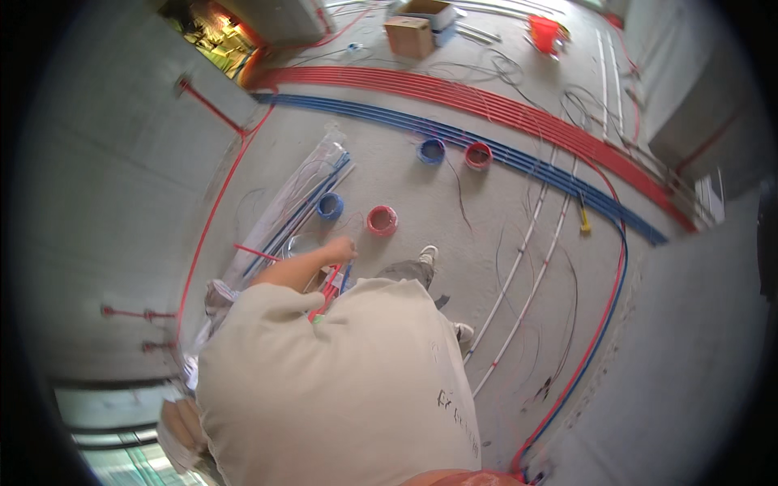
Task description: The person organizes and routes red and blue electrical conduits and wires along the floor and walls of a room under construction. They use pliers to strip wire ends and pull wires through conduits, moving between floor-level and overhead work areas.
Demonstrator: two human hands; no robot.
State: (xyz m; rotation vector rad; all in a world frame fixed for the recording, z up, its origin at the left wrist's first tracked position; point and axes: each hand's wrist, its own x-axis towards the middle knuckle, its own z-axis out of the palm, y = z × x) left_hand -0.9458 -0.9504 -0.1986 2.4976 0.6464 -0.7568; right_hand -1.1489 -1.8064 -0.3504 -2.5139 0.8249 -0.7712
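Observation:
My left hand [342,249] reaches forward from a beige short sleeve, its fingers closed. Whatever they pinch is too small to make out. Just below the hand lie short red tubes [326,293] and a blue strip [347,277], partly hidden by my shirt. A red ring-shaped coil [382,220] and a blue coil [329,206] rest on the floor beyond it. To the left, a clear plastic sleeve [279,193] holds long blue and white tubes. My right hand cannot be made out; a blurred skin-toned and red shape [470,478] shows at the lower edge.
Red conduits [421,85] and blue conduits [405,123] cross the floor. Another blue coil [431,151] and red coil [478,156] stand near them. White pipes [527,235] run along the right, near a yellow-headed tool [585,220]. Cardboard boxes [409,37] and a red bucket [544,34] stand far back.

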